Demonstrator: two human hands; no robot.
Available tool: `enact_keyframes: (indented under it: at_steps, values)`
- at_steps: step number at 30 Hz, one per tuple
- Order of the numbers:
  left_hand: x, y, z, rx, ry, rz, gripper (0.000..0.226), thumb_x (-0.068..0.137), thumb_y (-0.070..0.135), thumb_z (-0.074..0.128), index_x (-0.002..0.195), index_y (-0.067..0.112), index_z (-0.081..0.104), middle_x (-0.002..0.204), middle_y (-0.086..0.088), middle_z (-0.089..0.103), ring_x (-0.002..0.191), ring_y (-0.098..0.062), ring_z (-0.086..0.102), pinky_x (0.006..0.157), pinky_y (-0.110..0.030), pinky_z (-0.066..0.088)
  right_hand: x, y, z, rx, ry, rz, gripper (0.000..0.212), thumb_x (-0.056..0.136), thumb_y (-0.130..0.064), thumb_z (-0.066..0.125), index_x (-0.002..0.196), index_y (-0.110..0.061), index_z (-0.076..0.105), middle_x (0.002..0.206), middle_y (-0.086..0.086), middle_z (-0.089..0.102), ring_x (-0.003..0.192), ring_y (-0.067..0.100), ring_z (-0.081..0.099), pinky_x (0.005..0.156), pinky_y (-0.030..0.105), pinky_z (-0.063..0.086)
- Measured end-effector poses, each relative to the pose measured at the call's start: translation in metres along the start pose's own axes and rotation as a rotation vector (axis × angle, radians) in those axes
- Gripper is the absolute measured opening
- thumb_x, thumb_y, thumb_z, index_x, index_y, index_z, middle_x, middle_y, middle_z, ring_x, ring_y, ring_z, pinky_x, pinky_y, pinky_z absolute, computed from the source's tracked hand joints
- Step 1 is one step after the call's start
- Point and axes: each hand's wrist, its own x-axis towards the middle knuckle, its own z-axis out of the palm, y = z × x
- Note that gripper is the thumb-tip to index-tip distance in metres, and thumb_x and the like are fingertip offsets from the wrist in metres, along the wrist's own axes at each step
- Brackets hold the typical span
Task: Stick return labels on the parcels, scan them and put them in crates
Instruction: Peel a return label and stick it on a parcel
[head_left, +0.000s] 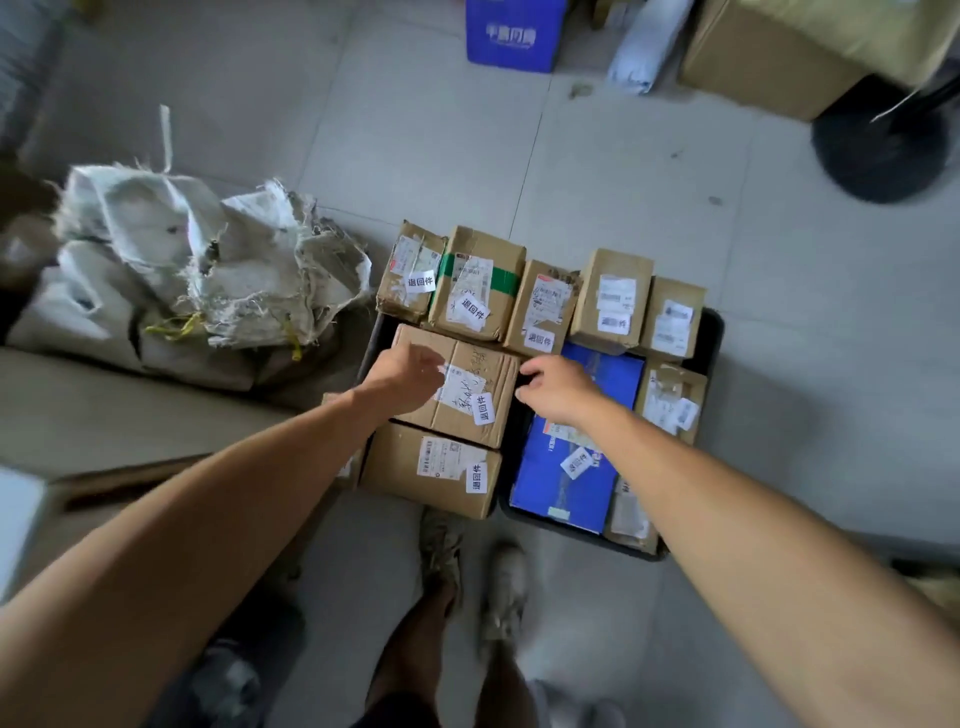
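Both hands reach down over a black crate (716, 332) on the tiled floor (649, 182), packed with cardboard parcels that nearly all show a white return label. The left hand (402, 376) lies on the left part of the middle box (467, 387), fingers loosely curled on its top beside the shipping sticker; whether it grips the box or only steadies it I cannot tell. The right hand (558, 387) is at the box's right edge with fingers bent down toward the gap between that box and the blue parcel (566, 467); it looks to be taking hold of the edge, though blur hides the fingertips. The two hands are apart, one on each side of the same box. This box sits on top of others and overhangs the crate's left rim, as does the near box (434, 470) below it, so the likely trouble is a push or lift that tips one of them out onto the floor. The far row of boxes (519, 291) also stands high and leans together; a nudge could topple it. A weak one-sided grip could let the box twist and scrape its return label (483, 408) loose. The torn white sacks (208, 265) lie just left of the crate and could snag a falling box.
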Motion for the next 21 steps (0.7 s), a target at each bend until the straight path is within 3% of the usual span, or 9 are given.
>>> enact_keyframes:
  at_steps: [3,7,10,14,17,21]
  values:
    - [-0.097,0.024,-0.027,0.032,-0.025,0.023,0.037,0.097,0.026,0.063,0.133,0.021,0.065,0.132,0.001,0.067,0.111,-0.014,0.064,0.087,-0.016,0.042,-0.085,-0.013,-0.028,-0.073,0.003,-0.048,0.034,0.098,-0.023,0.058,0.131,-0.017,0.062,0.126,0.005,0.065,0.107,0.025,0.063,0.085,0.031,0.049]
    - [-0.226,0.036,-0.059,0.021,0.096,0.001,0.042,0.095,0.026,0.061,0.136,0.022,0.062,0.135,0.0,0.065,0.121,-0.018,0.061,0.094,-0.021,0.043,-0.188,-0.049,-0.039,-0.251,-0.011,-0.161,0.033,0.097,-0.024,0.057,0.129,-0.016,0.061,0.116,0.007,0.067,0.099,0.026,0.063,0.078,0.034,0.05]
    - [-0.319,0.027,-0.07,-0.05,0.187,-0.014,0.039,0.093,0.028,0.06,0.132,0.023,0.064,0.13,0.0,0.066,0.118,-0.018,0.062,0.092,-0.022,0.045,-0.248,-0.081,-0.025,-0.408,-0.054,-0.301,0.045,0.093,-0.029,0.06,0.138,-0.02,0.056,0.137,0.007,0.06,0.119,0.027,0.059,0.1,0.04,0.051]
    - [-0.412,-0.011,-0.074,0.022,0.357,-0.083,0.042,0.085,0.034,0.05,0.122,0.028,0.067,0.128,0.0,0.066,0.121,-0.025,0.06,0.098,-0.036,0.051,-0.306,-0.129,0.012,-0.573,-0.05,-0.508,0.036,0.092,-0.025,0.056,0.126,-0.014,0.063,0.129,0.012,0.064,0.115,0.031,0.061,0.097,0.044,0.053]
    - [-0.473,-0.052,-0.068,0.1,0.509,-0.222,0.045,0.089,0.029,0.054,0.133,0.027,0.061,0.135,-0.002,0.06,0.128,-0.026,0.054,0.103,-0.038,0.047,-0.342,-0.159,0.049,-0.763,-0.022,-0.634,0.031,0.089,-0.026,0.057,0.118,-0.018,0.064,0.122,0.007,0.065,0.111,0.031,0.062,0.094,0.043,0.054]
    - [-0.548,-0.115,-0.041,0.234,0.639,-0.409,0.04,0.085,0.025,0.056,0.123,0.018,0.065,0.125,-0.008,0.062,0.118,-0.031,0.058,0.092,-0.038,0.047,-0.394,-0.19,0.113,-1.055,0.034,-0.864,0.028,0.089,-0.025,0.056,0.115,-0.015,0.059,0.116,0.009,0.064,0.11,0.034,0.06,0.081,0.037,0.048]
